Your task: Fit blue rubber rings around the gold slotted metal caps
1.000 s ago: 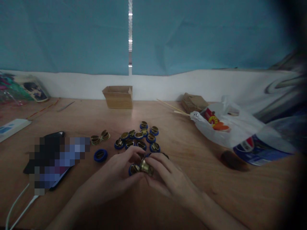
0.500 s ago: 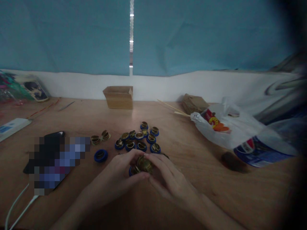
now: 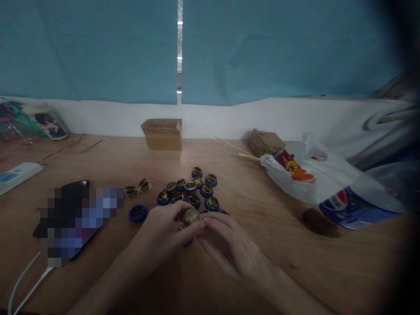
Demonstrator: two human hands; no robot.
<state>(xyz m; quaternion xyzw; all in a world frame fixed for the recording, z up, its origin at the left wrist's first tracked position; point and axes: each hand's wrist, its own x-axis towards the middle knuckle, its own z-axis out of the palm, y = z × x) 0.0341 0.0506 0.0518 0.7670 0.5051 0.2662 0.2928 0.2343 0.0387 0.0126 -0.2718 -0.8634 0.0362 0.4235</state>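
A small round gold-coloured metal piece [image 3: 191, 216] is pinched between the thumb and index finger of my left hand [image 3: 164, 227]. My right hand [image 3: 231, 243] is closed, its fingertips meeting at the piece's right edge, beside the left thumb. Under the hands, part of a blue-rimmed piece [image 3: 188, 242] shows. Just beyond lie several round gold pieces set in blue rings [image 3: 206, 190], some partly covered by my fingers. Left of my left hand sits a blue ring [image 3: 138, 213], with two loose gold pieces [image 3: 131, 191] behind it.
A phone [image 3: 88, 223] with a blurred-out screen and white cables lies at the left. An open cardboard box [image 3: 163, 136] stands by the wall. On the right are a white plastic bag [image 3: 288, 188], a bottle with a blue label [image 3: 357, 208] and a brown paper packet [image 3: 266, 142].
The gold piece has turned and shifted slightly left in my fingers, its rounded face now showing. My right fingers have drawn back a little from over it.
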